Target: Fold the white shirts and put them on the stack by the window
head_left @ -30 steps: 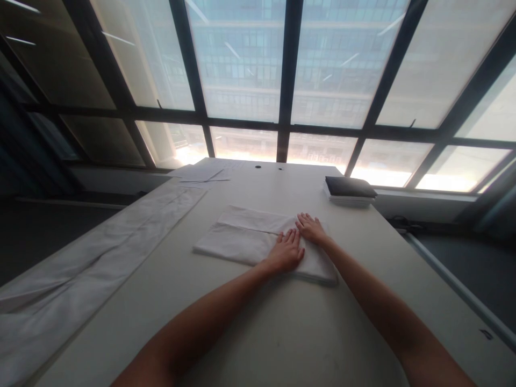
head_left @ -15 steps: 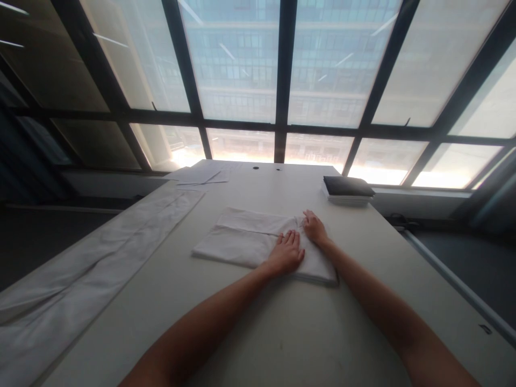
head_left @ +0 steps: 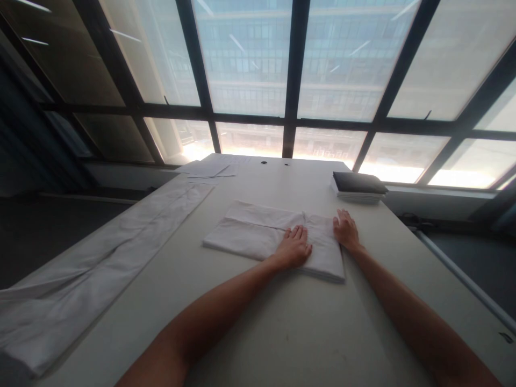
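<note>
A folded white cloth (head_left: 250, 236) lies flat on the white table (head_left: 242, 322), several layers thick at its near right edge. A seam or fold line runs across its top from the left toward the middle. My left hand (head_left: 294, 247) rests flat on the cloth right of its middle, fingers stretched out. At the cloth's right edge is my right hand (head_left: 345, 228), its fingers extended and holding nothing. Whether its fingertips still touch the cloth is hard to make out.
A long white cloth (head_left: 108, 263) stretches along the table's left side. Papers (head_left: 209, 170) lie at the far left. A stack with a black top (head_left: 358, 184) sits at the far right. Tall windows (head_left: 250, 64) stand behind the table.
My right hand has moved right, from the cloth's upper surface to its right edge. My left hand stays on the cloth. The whole view has shifted slightly.
</note>
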`<state>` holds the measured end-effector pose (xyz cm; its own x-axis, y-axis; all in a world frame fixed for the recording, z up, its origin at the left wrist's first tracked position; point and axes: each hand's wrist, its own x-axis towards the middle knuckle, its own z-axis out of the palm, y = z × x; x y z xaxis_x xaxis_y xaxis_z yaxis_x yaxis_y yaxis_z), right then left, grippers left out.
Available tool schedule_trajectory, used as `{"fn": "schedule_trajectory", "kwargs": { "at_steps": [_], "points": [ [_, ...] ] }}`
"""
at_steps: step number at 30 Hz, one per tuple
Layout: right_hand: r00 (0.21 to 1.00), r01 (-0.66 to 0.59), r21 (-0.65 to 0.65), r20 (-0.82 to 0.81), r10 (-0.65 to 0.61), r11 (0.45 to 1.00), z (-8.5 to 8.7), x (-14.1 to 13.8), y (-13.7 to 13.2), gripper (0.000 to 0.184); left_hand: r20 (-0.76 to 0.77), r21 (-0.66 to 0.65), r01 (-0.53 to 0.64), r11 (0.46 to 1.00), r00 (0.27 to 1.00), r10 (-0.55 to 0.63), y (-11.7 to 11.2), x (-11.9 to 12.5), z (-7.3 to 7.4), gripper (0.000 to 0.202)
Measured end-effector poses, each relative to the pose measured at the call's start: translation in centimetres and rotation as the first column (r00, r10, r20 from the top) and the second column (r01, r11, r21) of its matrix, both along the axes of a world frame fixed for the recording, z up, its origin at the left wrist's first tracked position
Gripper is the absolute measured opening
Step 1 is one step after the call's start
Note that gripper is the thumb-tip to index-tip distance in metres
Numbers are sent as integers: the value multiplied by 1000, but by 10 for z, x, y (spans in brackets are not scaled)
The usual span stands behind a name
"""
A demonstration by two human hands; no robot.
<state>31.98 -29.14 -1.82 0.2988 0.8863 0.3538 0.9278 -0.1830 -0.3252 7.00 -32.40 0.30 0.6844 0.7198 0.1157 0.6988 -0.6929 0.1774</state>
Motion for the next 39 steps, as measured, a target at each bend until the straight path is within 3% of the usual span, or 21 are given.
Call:
{"fn": "schedule_trajectory", "kwargs": {
  "at_steps": [3,5,10,16,28,32,36,39],
  "points": [
    [991,-128,85,-24,130,988,7,-14,-6,62,5,7,0,1000,1000,0,0,-1,0,66],
    [974,-219,75,-44,223,973,11,-28,-10,63,6,19,2,1000,1000,-2,0,-1,0,66],
    [929,-369,-58,-51,367,928,13,-60,-16,66,3,41,4,999,1000,-4,3,-1,-3,61],
    [853,-500,-274,5,522,821,15,-62,-21,61,9,57,11,998,1000,-12,3,-1,-3,60],
    [877,-472,-209,-15,480,857,18,-65,-25,55,11,-3,33,999,999,-33,8,-3,-3,61],
    [877,-475,-194,-26,480,858,19,-65,-26,55,-65,-117,57,991,996,-65,29,-23,9,64],
    [874,-483,-177,-30,486,858,19,-65,-26,54,-123,-146,-85,986,990,67,62,-55,19,59],
    [873,-484,-178,-32,486,857,18,-64,-26,54,-120,-149,-182,972,979,165,82,-76,18,58]
  ]
}}
